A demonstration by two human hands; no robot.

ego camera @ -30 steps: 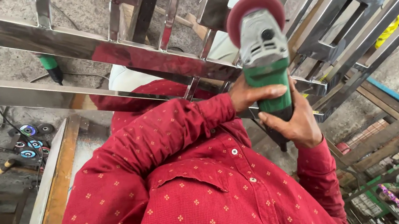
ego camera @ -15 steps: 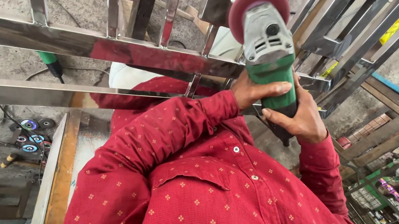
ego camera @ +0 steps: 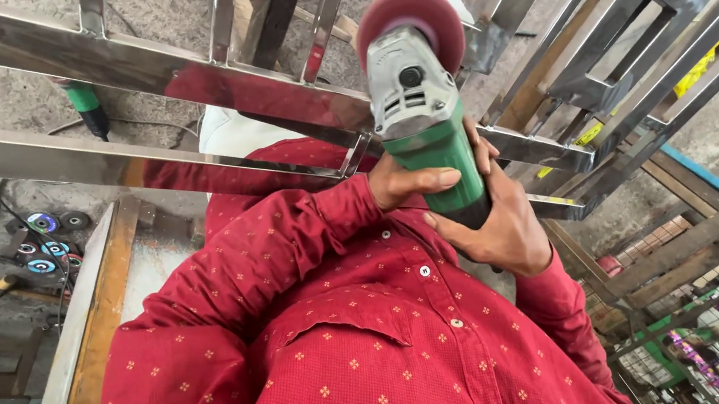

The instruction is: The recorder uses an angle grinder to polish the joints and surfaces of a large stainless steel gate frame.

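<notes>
one green angle grinder (ego camera: 419,120), two hands, several loose discs (ego camera: 43,245).

We see polished steel bars (ego camera: 129,70) crossing the upper frame, with open slots between them at upper left and narrower slots at upper right. The angle grinder (ego camera: 420,101) blocks the centre gap. We find the lower frame filled by the red shirt (ego camera: 323,346), and loose discs (ego camera: 41,244) clutter the left floor.

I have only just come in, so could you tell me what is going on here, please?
A person in a red patterned shirt grips a green angle grinder with both hands: left hand around the body, right hand lower on the handle. Its dark red disc is raised at a polished steel frame.
</notes>
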